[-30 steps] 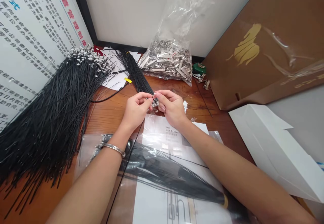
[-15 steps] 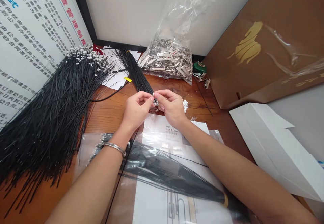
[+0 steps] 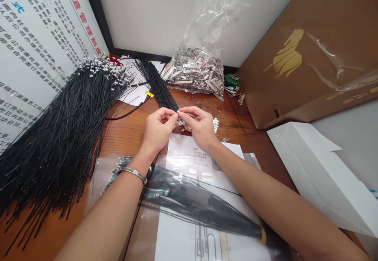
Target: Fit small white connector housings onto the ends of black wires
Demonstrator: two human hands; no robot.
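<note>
My two hands meet over the table, thumbs and forefingers pinched together. A small white connector (image 3: 178,111) shows between the fingertips of my right hand (image 3: 198,126). My left hand (image 3: 160,128) pinches at the same spot; a thin black wire (image 3: 133,229) runs down from beneath it toward the front edge. Fingers hide where wire and connector meet. Just behind the hands lies a bundle of black wires (image 3: 161,86), its metal-tipped ends reaching under my fingertips. Loose white connectors (image 3: 216,125) lie in a small pile right of my right hand.
A large heap of black wires with white ends (image 3: 67,123) fills the left. Behind stands a clear bag of metal parts (image 3: 197,70), beside a green tape measure (image 3: 232,80). Bagged wires (image 3: 195,206) lie over printed paper (image 3: 177,150) under my forearms. A brown box (image 3: 319,56) stands right.
Both hands stay pinched together in nearly the same place. My right fingertips have shifted slightly, and the white connector between them shows a little more. The view has tilted slightly.
</note>
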